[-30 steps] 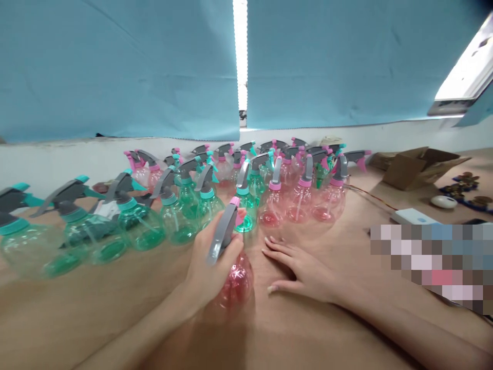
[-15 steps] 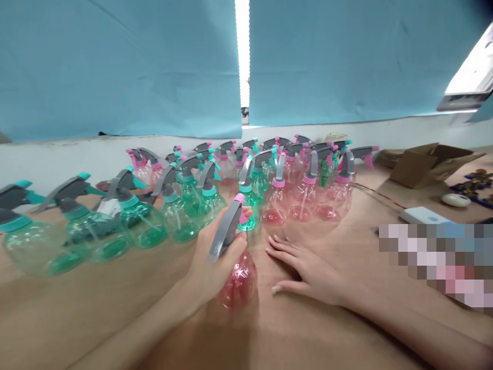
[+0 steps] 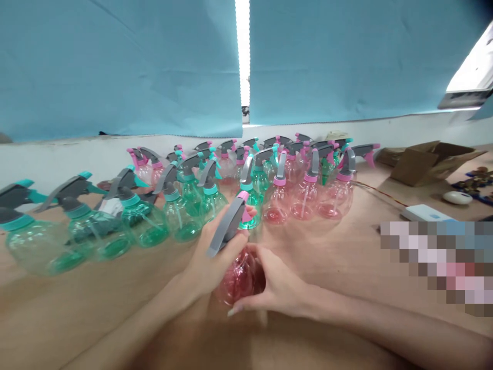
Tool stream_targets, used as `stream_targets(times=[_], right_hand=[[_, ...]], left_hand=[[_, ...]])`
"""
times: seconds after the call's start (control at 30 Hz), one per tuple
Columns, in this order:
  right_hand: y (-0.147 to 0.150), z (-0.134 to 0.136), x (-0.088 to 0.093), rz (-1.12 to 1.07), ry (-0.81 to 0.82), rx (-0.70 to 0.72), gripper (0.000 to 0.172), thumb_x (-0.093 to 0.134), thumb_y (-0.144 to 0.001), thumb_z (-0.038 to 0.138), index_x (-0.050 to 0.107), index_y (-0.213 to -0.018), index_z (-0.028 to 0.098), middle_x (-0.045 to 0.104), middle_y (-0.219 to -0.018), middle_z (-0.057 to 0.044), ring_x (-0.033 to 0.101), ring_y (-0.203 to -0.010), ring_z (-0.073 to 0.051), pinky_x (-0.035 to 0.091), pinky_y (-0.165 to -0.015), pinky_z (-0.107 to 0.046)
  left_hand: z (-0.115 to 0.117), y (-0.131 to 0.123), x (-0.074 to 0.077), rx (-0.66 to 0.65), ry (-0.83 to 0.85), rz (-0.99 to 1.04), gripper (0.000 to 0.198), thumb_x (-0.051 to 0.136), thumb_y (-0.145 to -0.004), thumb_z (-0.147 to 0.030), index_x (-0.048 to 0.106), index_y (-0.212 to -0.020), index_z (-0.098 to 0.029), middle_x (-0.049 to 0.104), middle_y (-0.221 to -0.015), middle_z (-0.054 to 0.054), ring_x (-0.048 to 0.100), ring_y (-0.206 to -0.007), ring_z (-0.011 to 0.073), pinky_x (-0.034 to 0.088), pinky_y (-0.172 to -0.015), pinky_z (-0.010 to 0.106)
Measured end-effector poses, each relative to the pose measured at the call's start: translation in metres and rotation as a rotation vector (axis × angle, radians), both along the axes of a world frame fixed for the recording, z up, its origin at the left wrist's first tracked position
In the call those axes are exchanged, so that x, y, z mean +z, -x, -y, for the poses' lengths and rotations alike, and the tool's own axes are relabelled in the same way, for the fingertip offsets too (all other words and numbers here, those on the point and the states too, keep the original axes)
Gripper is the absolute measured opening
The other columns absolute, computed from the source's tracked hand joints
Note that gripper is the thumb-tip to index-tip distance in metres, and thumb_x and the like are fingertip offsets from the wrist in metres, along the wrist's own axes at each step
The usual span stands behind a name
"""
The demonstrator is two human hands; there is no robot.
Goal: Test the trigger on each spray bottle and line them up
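A pink spray bottle (image 3: 238,280) with a grey and pink spray head stands upright on the wooden table (image 3: 154,308) in front of me. My left hand (image 3: 217,252) is wrapped round its neck, just under the head. From the right, my right hand (image 3: 271,282) curves round the body, thumb at the near side and fingers at the far side, partly hidden by the bottle. Green spray bottles (image 3: 144,226) stand in a row at the left. Just beyond my hands is a green bottle (image 3: 250,200), and pink bottles (image 3: 275,203) stand right of it.
More green and pink bottles crowd the back by the white wall (image 3: 77,149). An open cardboard box (image 3: 414,167), a white mouse (image 3: 457,198), a white box (image 3: 425,213) and brass-coloured parts (image 3: 477,180) lie at the right. A thin cable runs there. Blue sheets (image 3: 123,67) hang behind.
My right hand has moved left from the bare table to the pink bottle and now reaches round its body. My left hand stays on the bottle's neck.
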State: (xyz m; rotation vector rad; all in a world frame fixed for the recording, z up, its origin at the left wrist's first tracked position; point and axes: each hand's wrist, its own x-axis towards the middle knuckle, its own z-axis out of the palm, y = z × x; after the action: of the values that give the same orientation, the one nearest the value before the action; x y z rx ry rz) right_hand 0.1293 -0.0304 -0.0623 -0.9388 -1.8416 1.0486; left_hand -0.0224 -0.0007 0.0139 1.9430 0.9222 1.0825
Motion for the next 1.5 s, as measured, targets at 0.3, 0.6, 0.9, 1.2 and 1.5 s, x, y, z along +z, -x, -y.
stream_targets(times=[0.3, 0.6, 0.9, 1.2, 1.5], right_hand=[[-0.010, -0.006, 0.009, 0.027, -0.008, 0.104, 0.091, 0.088, -0.056, 0.052, 0.048, -0.134, 0.024, 0.070, -0.106, -0.005, 0.066, -0.098, -0.029, 0.050, -0.092, -0.048], [-0.011, -0.013, 0.000, 0.017, -0.120, 0.112, 0.098, 0.089, -0.053, 0.051, 0.044, -0.137, 0.026, 0.052, -0.140, -0.011, 0.048, -0.130, -0.034, 0.039, -0.106, -0.053], [-0.011, -0.011, 0.002, 0.043, -0.128, 0.101, 0.093, 0.088, -0.057, 0.048, 0.044, -0.136, 0.026, 0.045, -0.147, -0.011, 0.046, -0.132, -0.032, 0.039, -0.108, -0.052], [-0.012, -0.012, 0.004, 0.100, -0.160, 0.095, 0.097, 0.088, -0.057, 0.049, 0.040, -0.138, 0.025, 0.041, -0.151, -0.012, 0.047, -0.131, -0.032, 0.043, -0.105, -0.049], [-0.010, -0.009, 0.006, 0.103, -0.099, 0.092, 0.097, 0.087, -0.058, 0.050, 0.041, -0.139, 0.024, 0.054, -0.138, -0.011, 0.054, -0.123, -0.032, 0.045, -0.101, -0.050]], left_hand=[[-0.003, 0.010, 0.017, -0.262, 0.204, -0.068, 0.042, 0.054, -0.088, -0.024, 0.055, -0.129, -0.032, 0.066, -0.106, 0.001, 0.062, -0.095, 0.0205, 0.053, -0.087, 0.037], [-0.013, 0.017, 0.028, -0.428, 0.300, -0.120, 0.047, 0.060, -0.087, -0.033, 0.051, -0.132, -0.035, 0.058, -0.133, 0.003, 0.061, -0.112, 0.0252, 0.052, -0.093, 0.041], [-0.009, 0.014, 0.032, -0.434, 0.258, -0.053, 0.039, 0.061, -0.084, -0.022, 0.060, -0.122, -0.031, 0.066, -0.122, 0.005, 0.066, -0.107, 0.0249, 0.054, -0.095, 0.044], [-0.010, 0.016, 0.039, -0.492, 0.296, -0.103, 0.036, 0.061, -0.082, -0.020, 0.064, -0.117, -0.031, 0.070, -0.114, 0.004, 0.069, -0.102, 0.0233, 0.055, -0.090, 0.039], [-0.017, 0.023, 0.028, -0.416, 0.333, -0.123, 0.034, 0.067, -0.079, -0.026, 0.065, -0.113, -0.030, 0.071, -0.110, 0.004, 0.066, -0.110, 0.0262, 0.054, -0.091, 0.042]])
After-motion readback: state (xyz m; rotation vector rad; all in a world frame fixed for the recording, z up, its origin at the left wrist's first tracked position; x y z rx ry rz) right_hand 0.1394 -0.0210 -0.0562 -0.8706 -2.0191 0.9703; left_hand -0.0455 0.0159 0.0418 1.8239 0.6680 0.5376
